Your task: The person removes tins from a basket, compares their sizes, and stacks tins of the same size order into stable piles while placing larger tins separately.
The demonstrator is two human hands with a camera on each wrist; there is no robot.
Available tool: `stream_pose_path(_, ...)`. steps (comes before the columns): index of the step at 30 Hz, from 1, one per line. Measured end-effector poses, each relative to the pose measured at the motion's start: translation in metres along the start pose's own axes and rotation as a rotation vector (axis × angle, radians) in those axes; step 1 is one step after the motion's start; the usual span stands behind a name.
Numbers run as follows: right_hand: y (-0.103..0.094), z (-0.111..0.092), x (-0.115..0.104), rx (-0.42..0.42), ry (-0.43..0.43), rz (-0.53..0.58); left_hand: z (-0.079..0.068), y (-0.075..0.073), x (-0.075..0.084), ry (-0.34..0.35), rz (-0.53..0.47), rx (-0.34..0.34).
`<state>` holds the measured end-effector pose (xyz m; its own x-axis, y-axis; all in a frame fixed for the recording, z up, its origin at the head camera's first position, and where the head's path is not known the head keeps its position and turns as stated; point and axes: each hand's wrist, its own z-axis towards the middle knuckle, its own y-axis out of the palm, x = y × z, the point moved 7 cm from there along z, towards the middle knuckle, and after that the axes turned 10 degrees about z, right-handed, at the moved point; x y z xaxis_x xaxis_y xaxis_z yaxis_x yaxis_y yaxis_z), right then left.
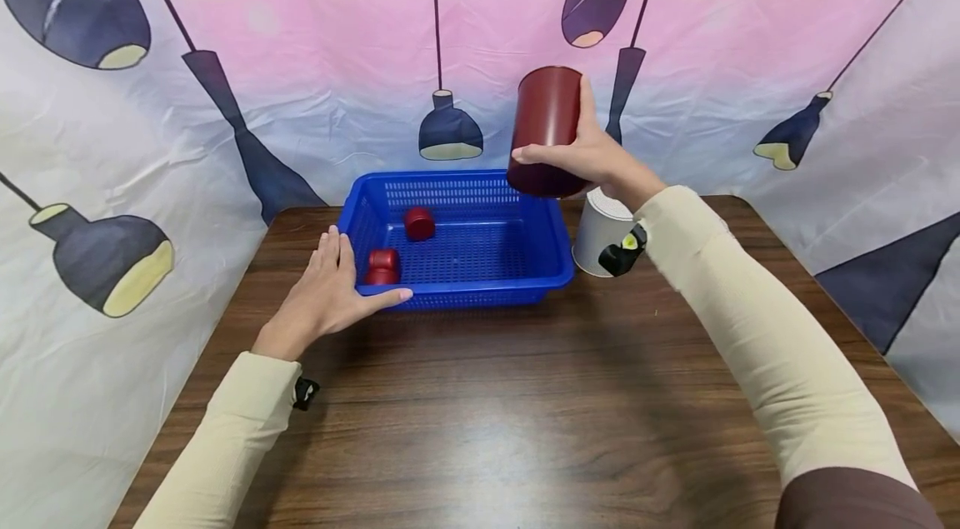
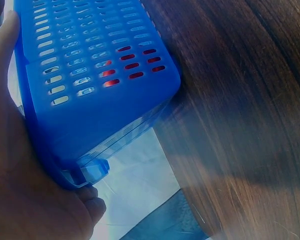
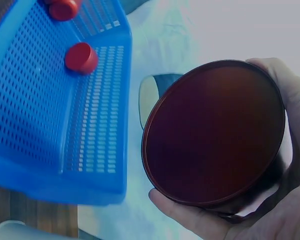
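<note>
My right hand [image 1: 592, 147] grips a dark red canister [image 1: 547, 117], raised and slightly tilted above the back right corner of a blue plastic basket [image 1: 480, 287]. One round end of the canister [image 3: 215, 132] fills much of the right wrist view. Over at the basket's front left corner rests my left hand [image 1: 322, 291], its fingers extended along the left side and its thumb along the front rim. Several small red cylindrical pieces lie in the basket's left part, among them one red piece [image 1: 419, 223] near the back wall.
Just right of the basket, a white canister [image 1: 596, 233] stands on the brown wooden table [image 1: 480, 396], partly hidden by the right wrist. A cloth backdrop [image 1: 337, 37] with printed lamps hangs behind the table. Perforated basket walls [image 2: 105, 55] show in the left wrist view.
</note>
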<state>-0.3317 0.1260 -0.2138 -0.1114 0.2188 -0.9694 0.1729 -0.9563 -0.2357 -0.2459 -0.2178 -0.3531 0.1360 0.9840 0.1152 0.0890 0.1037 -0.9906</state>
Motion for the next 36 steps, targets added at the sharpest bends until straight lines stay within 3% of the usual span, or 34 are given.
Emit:
stream_pose_path(3,-0.013,-0.002,0.0,0.022,-0.016,-0.014,0.0,0.0,0.0,0.0,0.002,-0.003)
stream_pose_path(12,-0.048,-0.013,0.01,0.096,0.073,-0.042,0.0,0.0,0.001,0.008,-0.004,-0.006)
stream_pose_path(16,-0.066,-0.018,0.011,0.124,0.045,-0.037,0.0,0.0,0.001,0.014,-0.004,-0.002)
stream_pose_path(36,-0.147,-0.047,0.047,0.246,0.077,-0.083,0.002,0.001,0.001,0.009,0.006,-0.008)
